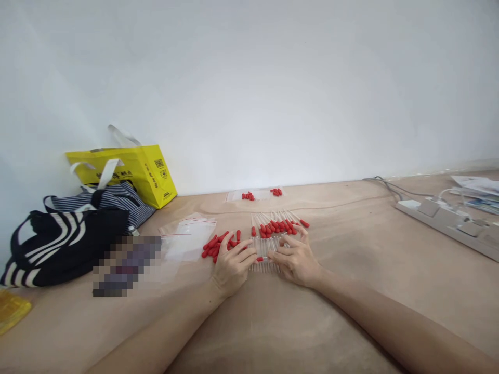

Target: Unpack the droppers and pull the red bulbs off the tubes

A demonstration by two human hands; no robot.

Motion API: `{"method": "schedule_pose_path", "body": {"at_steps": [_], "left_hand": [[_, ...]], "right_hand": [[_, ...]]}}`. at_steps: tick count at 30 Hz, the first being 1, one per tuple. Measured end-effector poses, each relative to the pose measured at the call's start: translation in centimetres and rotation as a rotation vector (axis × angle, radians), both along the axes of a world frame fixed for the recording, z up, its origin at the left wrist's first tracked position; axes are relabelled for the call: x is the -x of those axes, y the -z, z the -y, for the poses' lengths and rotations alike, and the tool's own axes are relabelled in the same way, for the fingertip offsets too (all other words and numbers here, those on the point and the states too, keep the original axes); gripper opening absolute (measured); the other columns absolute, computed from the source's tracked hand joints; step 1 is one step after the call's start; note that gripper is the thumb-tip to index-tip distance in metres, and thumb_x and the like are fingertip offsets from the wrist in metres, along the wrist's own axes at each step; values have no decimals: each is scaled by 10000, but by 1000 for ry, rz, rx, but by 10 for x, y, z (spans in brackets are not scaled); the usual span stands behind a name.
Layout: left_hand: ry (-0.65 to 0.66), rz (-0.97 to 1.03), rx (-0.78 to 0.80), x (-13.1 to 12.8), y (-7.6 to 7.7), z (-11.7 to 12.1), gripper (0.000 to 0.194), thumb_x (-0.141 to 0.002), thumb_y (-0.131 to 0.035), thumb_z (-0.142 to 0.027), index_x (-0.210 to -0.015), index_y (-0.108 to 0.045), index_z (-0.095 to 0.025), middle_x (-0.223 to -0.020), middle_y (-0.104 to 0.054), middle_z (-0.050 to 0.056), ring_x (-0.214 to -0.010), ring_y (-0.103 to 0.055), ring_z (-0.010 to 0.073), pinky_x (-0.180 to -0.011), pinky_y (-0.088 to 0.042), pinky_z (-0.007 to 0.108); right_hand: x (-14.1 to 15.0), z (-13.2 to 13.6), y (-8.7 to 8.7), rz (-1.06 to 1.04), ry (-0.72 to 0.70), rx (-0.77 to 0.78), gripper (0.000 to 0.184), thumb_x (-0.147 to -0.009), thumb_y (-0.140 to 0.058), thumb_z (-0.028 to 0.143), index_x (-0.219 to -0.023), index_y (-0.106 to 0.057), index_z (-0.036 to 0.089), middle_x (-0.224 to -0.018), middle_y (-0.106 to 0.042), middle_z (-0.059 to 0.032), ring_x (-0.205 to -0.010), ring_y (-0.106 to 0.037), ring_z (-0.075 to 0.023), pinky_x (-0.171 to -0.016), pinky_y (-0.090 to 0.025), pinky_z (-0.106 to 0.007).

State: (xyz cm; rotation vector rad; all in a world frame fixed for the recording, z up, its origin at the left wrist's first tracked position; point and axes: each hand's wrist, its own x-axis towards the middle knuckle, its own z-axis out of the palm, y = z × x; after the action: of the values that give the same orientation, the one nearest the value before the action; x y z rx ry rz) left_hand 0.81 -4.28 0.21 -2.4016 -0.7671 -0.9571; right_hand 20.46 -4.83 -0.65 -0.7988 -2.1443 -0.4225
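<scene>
My left hand (234, 265) is closed, its thumb and fingers pinching a red rubber bulb (260, 258). Facing it, my right hand (298, 257) grips a clear glass dropper tube (267, 258) whose end meets the bulb; how far it sits inside I cannot tell. Beneath both hands lies a row of bare glass tubes (262, 246), partly covered by the fingers. A pile of loose red bulbs (212, 246) is beside my left hand, partly hidden by it. Just beyond the hands are several droppers with red bulbs on them (276, 227), tubes pointing to the wall.
Clear zip bags (189, 236) lie to the left, and bags holding red-bulbed droppers (259, 195) rest by the wall. Further left are a black striped bag (74, 246) and a yellow bag (156, 176). A power strip (448, 226) with cables stands on the right.
</scene>
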Motion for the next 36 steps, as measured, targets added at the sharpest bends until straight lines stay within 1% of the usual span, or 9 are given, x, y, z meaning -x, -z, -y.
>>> {"method": "schedule_pose_path", "body": {"at_steps": [6, 12, 16, 19, 22, 24, 27, 30, 36], "left_hand": [[13, -19, -19, 2, 2, -2, 246, -826, -400, -106, -718, -595, -209, -790, -687, -49, -909, -593, 129, -1019, -142, 457], [7, -29, -36, 0, 3, 0, 271, -808, -389, -74, -729, -606, -216, -793, -690, -35, -956, -582, 145, -1028, -129, 477], [-12, -73, -55, 0, 1, 3, 273, -811, -385, -84, -759, -614, -222, -950, -670, -7, -1054, -529, 172, -1023, -119, 504], [-69, -66, -57, 9, -1, 1, 280, -822, -369, -103, -749, -614, -219, -1026, -642, 20, -1058, -524, 190, -1005, -157, 514], [-201, 70, -40, 20, -4, -3, 264, -828, -381, -131, -720, -610, -206, -995, -642, 43, -1002, -549, 207, -965, -234, 512], [-245, 165, 22, 23, -5, -7, 229, -832, -407, -179, -747, -619, -203, -927, -641, 53, -933, -566, 201, -893, -347, 456], [-228, 267, 214, 24, -7, -14, 223, -836, -409, -248, -810, -624, -196, -808, -609, 43, -790, -577, 158, -720, -462, 313], [-271, 363, 379, 34, -10, -22, 224, -817, -405, -261, -837, -616, -187, -774, -592, 31, -692, -577, 133, -630, -481, 262], [-484, 440, 586, 61, -15, -34, 241, -687, -484, -254, -899, -561, -168, -725, -612, 21, -593, -573, 139, -540, -474, 249]], "right_hand": [[-1, 0, 0, -4, -4, 95, 172, -808, -473, 233, -709, -613, 242, -505, -563, 50, -679, -452, -127, -889, -145, -421], [-2, 0, 0, -20, -30, 203, 179, -814, -472, 251, -709, -617, 248, -528, -578, 49, -721, -471, -132, -899, -131, -431], [-5, 0, -2, -4, -52, 276, 215, -832, -455, 265, -688, -613, 244, -522, -571, 49, -759, -494, -136, -911, -122, -444], [-18, -4, -4, -13, -35, 338, 257, -842, -442, 297, -658, -612, 238, -550, -578, 41, -779, -505, -146, -910, -137, -458], [-33, -13, -5, -121, 71, 426, 319, -853, -419, 349, -631, -611, 223, -566, -572, 33, -725, -520, -148, -878, -217, -442], [-36, -18, -5, -178, 101, 481, 317, -868, -387, 340, -694, -623, 222, -590, -583, 28, -665, -529, -138, -815, -298, -391], [-29, -18, -3, -163, 15, 481, 272, -872, -371, 265, -800, -626, 204, -683, -608, -7, -655, -543, -132, -684, -380, -293], [-19, -15, 2, -179, 23, 434, 244, -849, -383, 189, -873, -626, 180, -693, -581, -32, -645, -543, -135, -592, -410, -249], [-12, -21, 18, -214, 126, 342, 306, -777, -372, 67, -935, -616, 164, -718, -526, -51, -651, -527, -147, -599, -443, -260]]}}
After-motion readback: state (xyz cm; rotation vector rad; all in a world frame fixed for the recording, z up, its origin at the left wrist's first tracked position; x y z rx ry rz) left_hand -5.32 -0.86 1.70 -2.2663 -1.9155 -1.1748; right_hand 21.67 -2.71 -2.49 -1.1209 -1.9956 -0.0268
